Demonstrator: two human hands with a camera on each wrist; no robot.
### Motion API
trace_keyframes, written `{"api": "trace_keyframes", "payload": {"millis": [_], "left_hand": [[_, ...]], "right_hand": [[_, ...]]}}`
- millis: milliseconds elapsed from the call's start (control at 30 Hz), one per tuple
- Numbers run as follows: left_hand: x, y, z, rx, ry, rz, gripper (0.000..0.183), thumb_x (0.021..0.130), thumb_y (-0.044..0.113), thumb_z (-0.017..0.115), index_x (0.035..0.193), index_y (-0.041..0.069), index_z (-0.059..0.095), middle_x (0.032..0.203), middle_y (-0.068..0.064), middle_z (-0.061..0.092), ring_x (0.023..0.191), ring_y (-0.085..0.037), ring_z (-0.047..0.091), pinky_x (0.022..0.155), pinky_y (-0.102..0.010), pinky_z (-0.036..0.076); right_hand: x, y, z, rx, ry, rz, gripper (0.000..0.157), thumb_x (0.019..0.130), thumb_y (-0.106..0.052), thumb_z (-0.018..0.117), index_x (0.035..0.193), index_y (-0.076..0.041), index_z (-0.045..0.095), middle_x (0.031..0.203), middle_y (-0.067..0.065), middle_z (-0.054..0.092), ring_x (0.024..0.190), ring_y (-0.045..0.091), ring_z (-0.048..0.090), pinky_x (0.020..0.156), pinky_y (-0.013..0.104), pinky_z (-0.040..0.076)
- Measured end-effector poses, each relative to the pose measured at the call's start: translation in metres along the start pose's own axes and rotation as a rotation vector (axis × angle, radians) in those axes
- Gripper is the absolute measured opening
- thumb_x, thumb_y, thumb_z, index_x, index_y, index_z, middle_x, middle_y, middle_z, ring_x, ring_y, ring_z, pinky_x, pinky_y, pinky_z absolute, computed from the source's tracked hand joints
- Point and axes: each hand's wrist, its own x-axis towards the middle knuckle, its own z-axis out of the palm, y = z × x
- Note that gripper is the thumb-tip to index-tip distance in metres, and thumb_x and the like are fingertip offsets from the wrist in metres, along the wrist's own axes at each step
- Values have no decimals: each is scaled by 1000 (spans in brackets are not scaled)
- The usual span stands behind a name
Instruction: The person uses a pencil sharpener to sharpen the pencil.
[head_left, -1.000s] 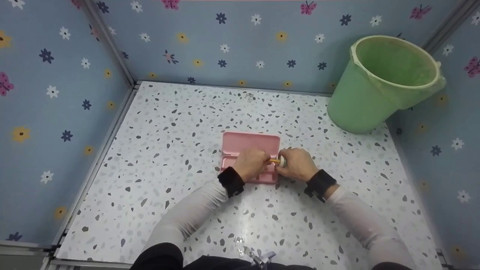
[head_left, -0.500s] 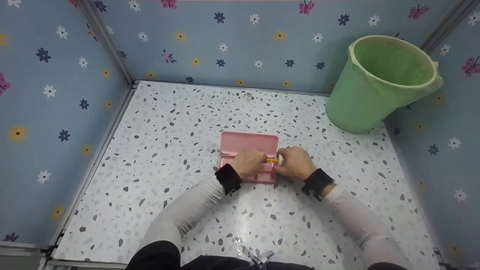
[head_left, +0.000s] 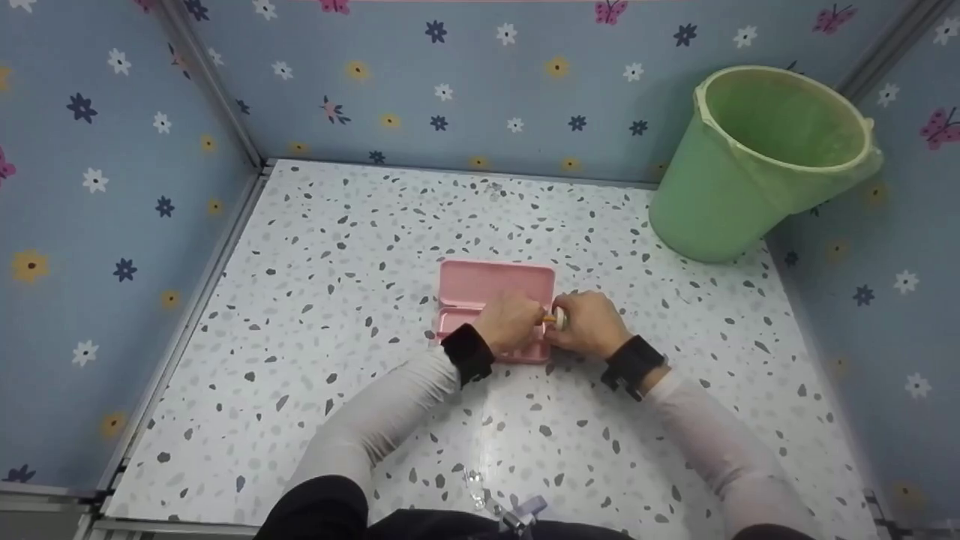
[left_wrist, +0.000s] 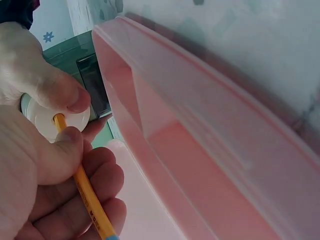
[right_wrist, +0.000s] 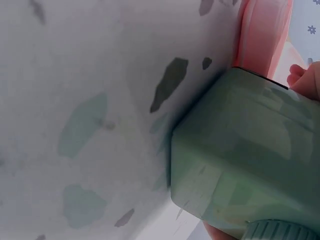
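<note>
A yellow pencil (left_wrist: 90, 200) is pinched between the thumb and fingers of my left hand (head_left: 511, 322). Its tip end sits in the hole of a round white face (left_wrist: 42, 120) on a green pencil sharpener (right_wrist: 240, 145). My right hand (head_left: 592, 324) grips that sharpener, its thumb over the white face in the left wrist view. Beneath my left hand lies an opened pink pencil case (head_left: 496, 283), lid folded back and compartments partly hidden by the hand. In the right wrist view the sharpener's lower edge is at the table, beside the case's end.
A tall green bin (head_left: 720, 187) stands at the table's back right corner. Flower-patterned panels (head_left: 480, 82) enclose the back and both sides. The speckled white table (head_left: 360, 247) extends around the case. A clear tag and clip (head_left: 514, 517) hang at the front edge.
My left hand has shifted slightly right, closer to the sharpener, and less of the pencil shows between the hands. The right hand keeps its grip on the sharpener.
</note>
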Motion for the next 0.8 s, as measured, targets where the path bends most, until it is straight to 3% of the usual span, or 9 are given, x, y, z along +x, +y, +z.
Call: {"api": "trace_keyframes", "payload": {"millis": [233, 367, 600, 800], "left_hand": [[2, -5, -1, -39, -49, -16, 9, 71, 12, 71, 77, 18, 68, 64, 6, 54, 52, -10, 45, 46, -23, 38], [2, -5, -2, -68, -28, -19, 6, 71, 16, 72, 75, 18, 68, 61, 7, 53, 51, -9, 45, 46, -24, 38], [7, 1, -3, -49, 22, 17, 8, 74, 25, 72, 73, 18, 67, 57, 9, 48, 49, -9, 43, 44, -24, 37], [6, 0, -4, -24, -33, -16, 14, 70, 27, 74, 71, 17, 65, 57, 7, 46, 51, -11, 44, 46, -25, 37]], "right_hand": [[-1, 0, 2, 0, 43, 19, 37, 63, -55, 71, 65, -24, 51, 50, -10, 43, 43, 11, 40, 40, 31, 31], [-3, 0, 2, 4, 40, 22, 35, 63, -52, 72, 66, -24, 51, 51, -11, 43, 43, 10, 41, 40, 30, 32], [-5, 2, 0, 4, 36, 10, 41, 63, -62, 68, 65, -26, 49, 52, -10, 45, 44, 11, 43, 40, 29, 33], [-1, 0, 2, 9, 20, 23, 43, 64, -66, 64, 64, -26, 47, 51, -10, 45, 44, 11, 43, 40, 30, 34]]}}
